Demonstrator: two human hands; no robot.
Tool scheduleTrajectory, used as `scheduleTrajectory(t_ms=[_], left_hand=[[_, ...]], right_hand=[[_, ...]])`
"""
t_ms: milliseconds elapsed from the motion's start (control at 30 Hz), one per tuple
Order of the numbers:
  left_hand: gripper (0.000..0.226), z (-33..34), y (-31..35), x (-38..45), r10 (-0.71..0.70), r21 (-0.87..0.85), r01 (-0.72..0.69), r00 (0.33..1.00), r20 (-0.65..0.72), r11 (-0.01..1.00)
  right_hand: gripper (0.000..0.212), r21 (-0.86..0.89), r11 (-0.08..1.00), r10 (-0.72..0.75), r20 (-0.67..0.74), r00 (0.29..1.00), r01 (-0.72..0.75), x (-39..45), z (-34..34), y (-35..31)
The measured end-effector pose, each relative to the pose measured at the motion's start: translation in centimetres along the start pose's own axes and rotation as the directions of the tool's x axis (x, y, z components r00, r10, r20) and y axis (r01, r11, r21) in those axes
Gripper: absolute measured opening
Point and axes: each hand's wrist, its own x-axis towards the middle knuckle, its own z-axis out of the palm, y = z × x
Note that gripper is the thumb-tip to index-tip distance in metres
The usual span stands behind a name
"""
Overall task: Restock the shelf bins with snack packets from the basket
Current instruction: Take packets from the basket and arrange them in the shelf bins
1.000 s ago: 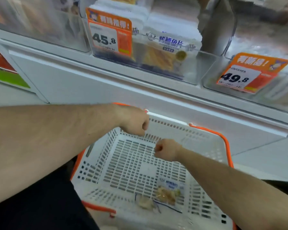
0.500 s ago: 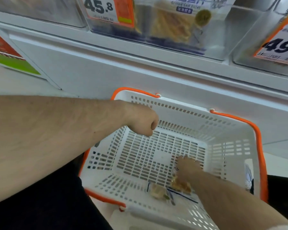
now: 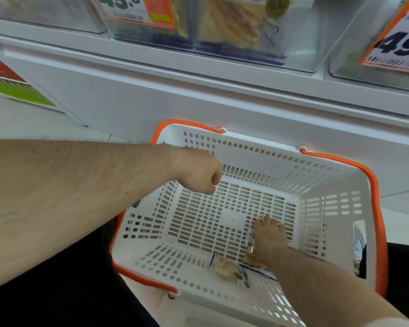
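Note:
A white basket (image 3: 328, 182) with orange handles stands on the floor below the shelf. Two clear snack packets with blue print lie at the near side of its bottom. My right hand (image 3: 269, 234) reaches down into the basket and rests on one snack packet (image 3: 255, 259), fingers spread forward on the basket floor; most of that packet is hidden under the hand. The other snack packet (image 3: 224, 267) lies just to the left, untouched. My left hand (image 3: 198, 175) hovers as a fist over the basket's left rim and holds nothing. Above, a clear shelf bin (image 3: 300, 43) holds the same kind of packets.
An orange price tag (image 3: 137, 8) hangs on the stocked bin's front. A second bin with another price tag (image 3: 399, 43) sits at the right. The white shelf base (image 3: 198, 95) rises directly behind the basket. Dark trousers (image 3: 57, 291) fill the lower left.
My right hand went from a fist above the basket down to its bottom and settled on a packet. The view tilted downward. My left fist stayed over the left rim.

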Motion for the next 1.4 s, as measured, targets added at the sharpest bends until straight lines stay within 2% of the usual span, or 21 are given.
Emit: scheduleTrajectory(t_ms=[133, 333, 500, 633, 800, 867, 967, 1100, 1167, 1233, 1267, 1367, 1400], left_hand=[[0.035, 0.3, -0.1, 0.1, -0.01, 0.018, 0.01, 1.0, 0.017, 1.0], [0.036, -0.8, -0.4, -0.6, -0.011, -0.002, 0.011, 0.999, -0.036, 1.0], [0.036, -2.2, -0.5, -1.9, 0.013, -0.026, -0.016, 0.992, -0.127, 1.0], [0.045, -3.3, -1.4, -3.1, -0.007, -0.067, -0.008, 0.975, -0.221, 0.998], [0.047, -4.6, -2.8, -4.5, -0.057, -0.232, -0.027, 0.937, -0.345, 0.972], [0.036, -5.1, -2.9, -5.1, -0.055, -0.347, -0.101, 0.91, -0.411, 0.932], [0.016, -5.7, -3.0, -6.2, -0.066, -0.542, -0.271, 0.85, -0.523, 0.796], [0.019, -7.3, -3.7, -8.2, -0.115, -0.614, -0.379, 0.782, -0.613, 0.693], [0.022, -8.2, -4.5, -9.6, -0.134, -0.625, -0.445, 0.737, -0.663, 0.641], [0.023, -8.9, -5.2, -10.9, -0.156, -0.633, -0.524, 0.688, -0.709, 0.57], [0.024, -9.2, -5.5, -11.5, -0.17, -0.629, -0.565, 0.657, -0.734, 0.534], [0.025, -10.2, -5.7, -13.0, -0.218, -0.582, -0.691, 0.546, -0.809, 0.43], [0.025, -10.4, -5.6, -13.3, -0.226, -0.562, -0.721, 0.517, -0.826, 0.404]], right_hand=[[0.085, -0.003, 0.999, -0.044, -0.019, 0.999, 0.044, 0.3, -1.0, 0.4], [0.045, 0.296, 0.955, -0.037, 0.013, 0.999, 0.032, 0.7, -4.2, 1.3], [0.02, 0.353, 0.922, -0.15, -0.049, 0.987, 0.158, 0.2, -10.9, 1.2], [0.019, 0.392, 0.869, -0.231, -0.218, 0.948, 0.302, -2.3, -19.1, 0.7], [0.044, 0.461, 0.775, -0.233, -0.428, 0.873, 0.433, -7.3, -28.2, 0.1], [0.047, 0.5, 0.739, -0.212, -0.464, 0.86, 0.452, -9.5, -30.7, -0.3], [0.052, 0.502, 0.713, -0.192, -0.531, 0.825, 0.489, -12.1, -33.3, -1.0], [0.055, 0.542, 0.644, -0.146, -0.605, 0.782, 0.54, -14.3, -35.4, -0.7], [0.056, 0.538, 0.653, -0.068, -0.659, 0.749, 0.533, -14.9, -36.2, 0.1], [0.048, 0.556, 0.647, 0.037, -0.707, 0.706, 0.523, -15.6, -36.9, 1.3], [0.04, 0.596, 0.584, 0.071, -0.714, 0.697, 0.551, -15.9, -37.2, 1.8], [0.026, 0.711, 0.263, 0.064, -0.687, 0.724, 0.652, -16.7, -37.7, 2.5], [0.023, 0.724, 0.2, 0.063, -0.681, 0.729, 0.66, -16.9, -37.8, 2.6]])
